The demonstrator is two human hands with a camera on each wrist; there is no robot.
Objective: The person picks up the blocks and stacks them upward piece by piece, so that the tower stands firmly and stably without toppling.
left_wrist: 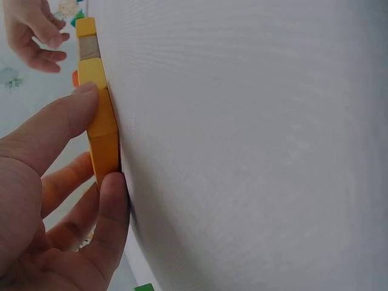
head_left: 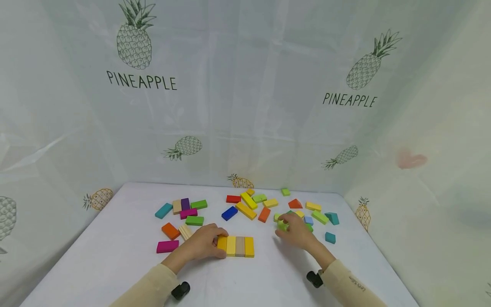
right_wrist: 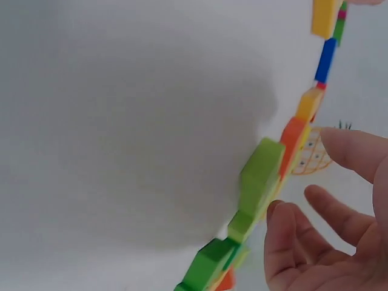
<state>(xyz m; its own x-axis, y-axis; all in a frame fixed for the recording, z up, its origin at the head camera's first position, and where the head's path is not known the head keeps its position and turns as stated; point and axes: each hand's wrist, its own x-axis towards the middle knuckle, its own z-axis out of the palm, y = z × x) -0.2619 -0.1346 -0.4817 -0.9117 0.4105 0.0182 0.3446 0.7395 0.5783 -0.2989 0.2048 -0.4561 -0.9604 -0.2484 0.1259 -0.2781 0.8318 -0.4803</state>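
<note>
A row of small blocks lies flat, side by side: a deep-yellow block (head_left: 221,244), a pale yellow block (head_left: 231,246), a greyish-brown block (head_left: 240,246) and another deep-yellow block (head_left: 249,247). My left hand (head_left: 205,241) grips the row's left end. In the left wrist view its thumb (left_wrist: 79,109) lies on the deep-yellow end block, fingers curled about the far side. My right hand (head_left: 294,231) hovers by a light green block (head_left: 282,226), which it partly covers. The right wrist view shows thumb and fingers apart, off the light green block (right_wrist: 262,176).
Left of the row lie several blocks, among them an orange block (head_left: 170,231) and a magenta block (head_left: 167,247). Behind it are a blue block (head_left: 229,213) and a red block (head_left: 233,199). A teal block (head_left: 330,238) lies right of my right hand. A pineapple-print curtain (head_left: 245,106) hangs behind.
</note>
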